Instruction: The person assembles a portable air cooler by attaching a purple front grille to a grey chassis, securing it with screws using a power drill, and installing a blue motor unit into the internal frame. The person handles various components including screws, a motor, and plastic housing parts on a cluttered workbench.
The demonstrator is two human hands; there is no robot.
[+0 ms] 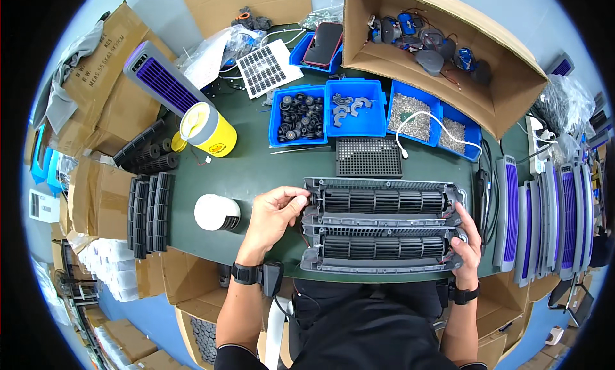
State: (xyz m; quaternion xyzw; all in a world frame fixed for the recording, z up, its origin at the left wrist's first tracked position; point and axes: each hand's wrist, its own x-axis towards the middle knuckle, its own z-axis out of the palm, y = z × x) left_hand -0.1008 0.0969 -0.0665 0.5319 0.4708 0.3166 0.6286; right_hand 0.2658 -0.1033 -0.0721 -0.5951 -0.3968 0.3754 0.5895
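Head view: the left hand [272, 217] has its thumb and index finger nearly closed together at the left end of the upper grey housing [384, 221]; whatever small part sits between those fingertips is too hidden to make out. The right hand [469, 245] is loosely open, its forefinger against the right end of the same housing and its thumb by that of the lower grey housing [378, 265]; how firmly it grips I cannot tell. Both housings lie one behind the other between the hands on the tabletop [256, 168], each with a dark ribbed roller, whose ends are partly covered.

Just left of the left hand stands a white tub [216, 211], its label mostly turned away; farther left, loose rollers [150, 213] partly overlap. Beyond the hands lies a black perforated block [368, 159], then blue bins [355, 128]; a white cable crosses the small metal bits in two. To the right of the right hand, purple-grilled panels [508, 216] overlap, the farthest hard to separate.
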